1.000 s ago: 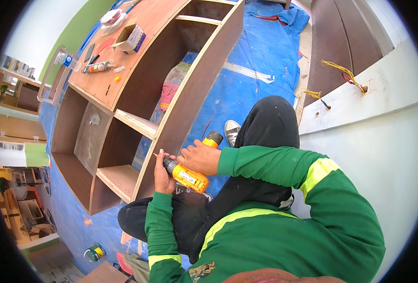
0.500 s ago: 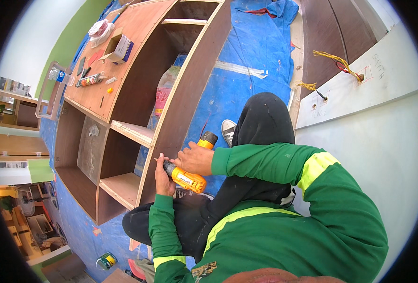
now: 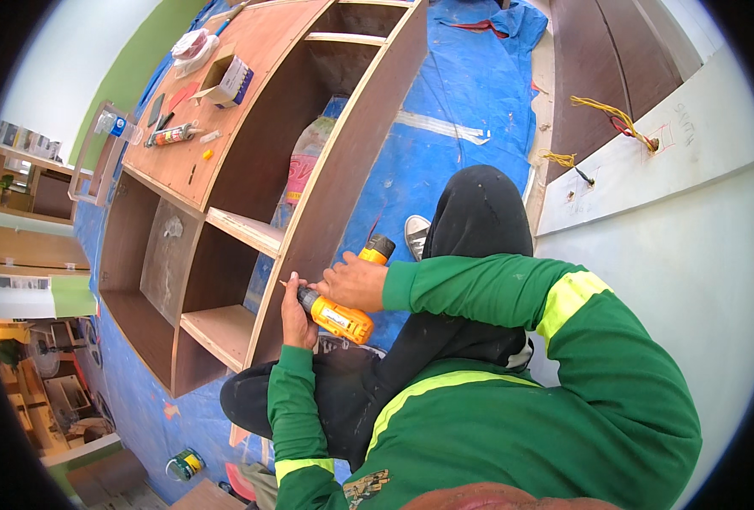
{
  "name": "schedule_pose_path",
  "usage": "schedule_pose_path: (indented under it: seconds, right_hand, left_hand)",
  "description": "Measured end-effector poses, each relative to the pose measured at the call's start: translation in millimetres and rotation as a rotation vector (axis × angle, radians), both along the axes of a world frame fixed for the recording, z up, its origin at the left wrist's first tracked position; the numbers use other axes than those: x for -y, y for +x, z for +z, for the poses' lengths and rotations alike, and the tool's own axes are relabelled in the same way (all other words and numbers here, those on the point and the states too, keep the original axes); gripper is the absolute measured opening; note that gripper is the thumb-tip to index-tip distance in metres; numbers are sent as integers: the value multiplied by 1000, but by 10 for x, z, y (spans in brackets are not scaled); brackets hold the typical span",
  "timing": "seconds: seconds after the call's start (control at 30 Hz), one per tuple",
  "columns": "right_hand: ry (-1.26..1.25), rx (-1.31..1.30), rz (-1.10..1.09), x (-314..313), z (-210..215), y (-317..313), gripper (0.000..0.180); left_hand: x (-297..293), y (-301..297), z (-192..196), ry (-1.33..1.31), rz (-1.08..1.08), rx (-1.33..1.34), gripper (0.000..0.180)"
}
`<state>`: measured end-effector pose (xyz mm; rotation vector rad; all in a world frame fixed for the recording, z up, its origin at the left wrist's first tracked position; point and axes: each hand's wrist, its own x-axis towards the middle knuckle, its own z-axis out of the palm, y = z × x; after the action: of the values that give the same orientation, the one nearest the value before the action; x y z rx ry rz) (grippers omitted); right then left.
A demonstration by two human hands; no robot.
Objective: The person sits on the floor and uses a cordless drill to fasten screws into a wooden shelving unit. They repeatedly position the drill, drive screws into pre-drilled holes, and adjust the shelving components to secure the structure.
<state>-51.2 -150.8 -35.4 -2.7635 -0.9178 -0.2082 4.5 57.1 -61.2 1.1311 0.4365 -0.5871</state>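
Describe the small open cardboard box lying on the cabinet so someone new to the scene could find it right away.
Start at the big brown wooden shelving cabinet lying on the blue tarp. On its broad flat side panel, toward the far end, sits the open cardboard box, between a white crumpled bundle beyond it and a glue-like tube nearer. It is the only boxy item there, flaps up.

a blue tarp [image 3: 453,161] covers the floor, bearing the wooden shelf unit [image 3: 249,170] and a small can [image 3: 184,465].
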Motion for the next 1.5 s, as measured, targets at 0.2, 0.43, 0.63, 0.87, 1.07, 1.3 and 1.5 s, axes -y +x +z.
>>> schedule_pose_path:
  seconds: [0.2, 0.43, 0.63, 0.87, 1.07, 1.3, 1.5]
  right_hand:
    - [-45, -31, 11, -46, -10, 13, 31]
    - [-3, 55, 7, -85, -87, 32, 22]
    - [-14, 11, 13, -94, -50, 31, 24]
    - [-31, -80, 30, -65, 94, 35, 25]
    - [-44, -71, 30, -73, 49, 37, 26]
    - [-4, -80, 34, -83, 1, 45, 33]
    - [-41, -81, 26, -71, 30, 32, 35]
  left_hand:
    - [-56, -4, -46, 9, 3, -3, 29]
    - [-138, 26, -137, 18, -7, 2, 30]
    - [-87, -27, -29, 2, 24, -9, 29]
    - [-61, -26, 23, 24, 17, 2, 29]
    - [-87, -25, -13, 34, 16, 10, 29]
    - [-124, -13, -89, 59, 4, 26, 32]
    - [-75, -11, -40, 50, 4, -1, 29]
